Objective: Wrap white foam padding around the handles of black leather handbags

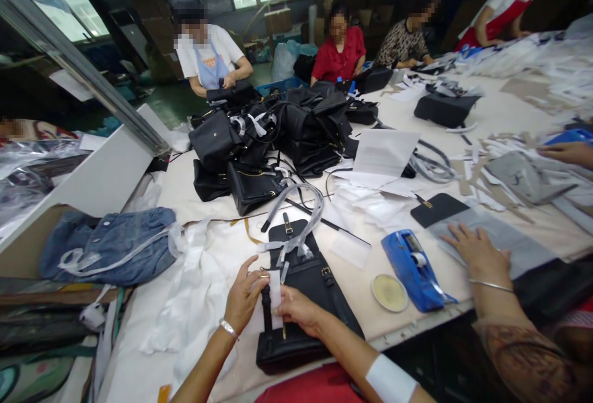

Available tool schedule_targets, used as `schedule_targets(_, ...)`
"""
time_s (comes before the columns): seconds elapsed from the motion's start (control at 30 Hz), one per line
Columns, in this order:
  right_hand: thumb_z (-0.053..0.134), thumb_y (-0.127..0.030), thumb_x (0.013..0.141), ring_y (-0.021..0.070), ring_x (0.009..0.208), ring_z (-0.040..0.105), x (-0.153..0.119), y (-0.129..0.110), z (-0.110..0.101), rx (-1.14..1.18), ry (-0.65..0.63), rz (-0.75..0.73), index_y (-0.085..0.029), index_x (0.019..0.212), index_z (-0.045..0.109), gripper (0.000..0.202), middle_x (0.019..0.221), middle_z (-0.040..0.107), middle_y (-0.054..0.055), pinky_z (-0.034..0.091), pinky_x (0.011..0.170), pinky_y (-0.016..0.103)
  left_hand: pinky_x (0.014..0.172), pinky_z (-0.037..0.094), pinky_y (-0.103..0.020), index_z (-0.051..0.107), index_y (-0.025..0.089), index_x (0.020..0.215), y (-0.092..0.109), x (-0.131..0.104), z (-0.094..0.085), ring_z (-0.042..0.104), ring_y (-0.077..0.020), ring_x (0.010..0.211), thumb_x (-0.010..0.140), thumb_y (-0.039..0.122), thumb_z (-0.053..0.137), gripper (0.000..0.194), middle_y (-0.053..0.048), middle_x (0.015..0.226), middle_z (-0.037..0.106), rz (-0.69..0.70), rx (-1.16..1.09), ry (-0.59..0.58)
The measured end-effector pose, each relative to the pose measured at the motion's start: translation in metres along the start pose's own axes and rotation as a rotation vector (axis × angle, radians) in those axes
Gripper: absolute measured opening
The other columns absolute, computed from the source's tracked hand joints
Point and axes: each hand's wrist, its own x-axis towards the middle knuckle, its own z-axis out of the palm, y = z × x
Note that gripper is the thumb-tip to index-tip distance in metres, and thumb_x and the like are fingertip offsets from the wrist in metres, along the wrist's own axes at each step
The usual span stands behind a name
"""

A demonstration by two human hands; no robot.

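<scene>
A black leather backpack point(327, 313) lies on the table in front of me, its flap pointing away. My left hand point(245, 295) is closed at its left side, thumb and fingers pinching the buckled end of a black strap point(267, 307). Beside that strap stands a small white paper piece point(275, 285). My right hand point(299, 309) pinches the lower edge of this paper; its fingertips are partly hidden. A plastic-wrapped handle point(317, 205) loops above the flap. On the bag's right side a second buckle point(327, 273) shows.
A blue tape dispenser point(412, 270) and a round yellowish dish point(390, 293) sit to the right, near a co-worker's hand point(482, 254). Black bags point(296, 125) are piled ahead. A denim bag point(111, 245) lies left. Several people work across the table.
</scene>
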Motion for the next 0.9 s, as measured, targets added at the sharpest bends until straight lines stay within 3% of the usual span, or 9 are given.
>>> schedule_targets(0.13, 0.071, -0.034, 0.068, 0.0179, 0.083, 0.061, 0.001, 0.002, 0.009, 0.103, 0.013, -0.164, -0.023, 0.112, 0.058, 0.048, 0.09, 0.066, 0.002, 0.045, 0.082, 0.036, 0.105, 0.033, -0.04, 0.062, 0.024, 0.107, 0.001, -0.001, -0.007, 0.047, -0.0236, 0.12, 0.08, 0.037, 0.058, 0.03, -0.006, 0.13, 0.049, -0.054, -0.138, 0.108)
schedule_targets(0.23, 0.071, -0.034, 0.069, 0.0192, 0.083, 0.063, 0.005, 0.008, 0.016, 0.118, 0.059, -0.256, -0.02, 0.112, 0.059, 0.047, 0.09, 0.067, 0.003, 0.044, 0.086, 0.039, 0.101, 0.038, -0.043, 0.05, 0.023, 0.124, 0.005, -0.01, -0.007, 0.051, -0.0263, 0.117, 0.076, 0.04, 0.063, 0.052, -0.009, 0.126, 0.055, -0.341, -0.515, 0.154)
schedule_targets(0.3, 0.069, -0.033, 0.071, 0.0194, 0.083, 0.063, 0.007, 0.012, 0.018, 0.128, 0.064, -0.274, -0.02, 0.111, 0.059, 0.043, 0.091, 0.068, 0.003, 0.044, 0.086, 0.039, 0.093, 0.045, -0.044, 0.047, 0.019, 0.128, 0.008, -0.019, -0.005, 0.058, -0.0277, 0.107, 0.078, 0.041, 0.062, 0.057, -0.014, 0.12, 0.06, -0.535, -0.83, 0.029)
schedule_targets(0.4, 0.066, -0.033, 0.073, 0.0197, 0.084, 0.063, 0.008, 0.017, 0.014, 0.092, 0.129, -0.282, -0.019, 0.107, 0.059, 0.038, 0.092, 0.068, 0.003, 0.045, 0.085, 0.038, 0.09, 0.047, -0.044, 0.051, 0.012, 0.125, 0.014, -0.027, 0.002, 0.062, -0.0289, 0.101, 0.079, 0.038, 0.061, 0.053, -0.017, 0.112, 0.064, -0.633, -1.107, -0.179)
schedule_targets(0.47, 0.067, -0.034, 0.072, 0.0204, 0.087, 0.063, 0.009, 0.019, 0.008, 0.003, 0.217, -0.279, -0.019, 0.104, 0.058, 0.037, 0.093, 0.068, 0.003, 0.046, 0.085, 0.038, 0.093, 0.045, -0.043, 0.053, 0.011, 0.123, 0.018, -0.029, 0.009, 0.062, -0.0277, 0.102, 0.08, 0.035, 0.061, 0.049, -0.016, 0.112, 0.065, -0.623, -1.145, -0.194)
schedule_targets(0.57, 0.066, -0.034, 0.072, 0.0204, 0.087, 0.063, 0.01, 0.019, -0.003, -0.188, 0.34, -0.297, -0.02, 0.097, 0.055, 0.031, 0.092, 0.067, 0.002, 0.048, 0.08, 0.035, 0.098, 0.042, -0.041, 0.054, 0.012, 0.122, 0.022, -0.026, 0.019, 0.061, -0.0256, 0.105, 0.081, 0.034, 0.061, 0.047, -0.013, 0.115, 0.064, -0.601, -1.126, -0.113)
schedule_targets(0.7, 0.06, -0.032, 0.077, 0.0173, 0.082, 0.063, 0.004, 0.014, -0.009, -0.39, 0.421, -0.368, -0.022, 0.093, 0.052, 0.021, 0.089, 0.066, 0.001, 0.047, 0.072, 0.029, 0.1, 0.04, -0.04, 0.056, 0.014, 0.121, 0.028, -0.023, 0.023, 0.06, -0.0247, 0.107, 0.08, 0.037, 0.062, 0.048, -0.012, 0.118, 0.063, -0.606, -1.104, -0.071)
schedule_targets(0.9, 0.064, -0.035, 0.075, 0.0138, 0.067, 0.058, -0.008, 0.003, -0.009, -0.742, 0.581, -0.336, -0.022, 0.089, 0.052, 0.022, 0.077, 0.063, -0.002, 0.041, 0.062, 0.023, 0.093, 0.044, -0.042, 0.06, 0.014, 0.117, 0.033, -0.016, 0.012, 0.063, -0.0264, 0.099, 0.077, 0.039, 0.064, 0.048, -0.013, 0.109, 0.068, -0.641, -1.031, -0.211)
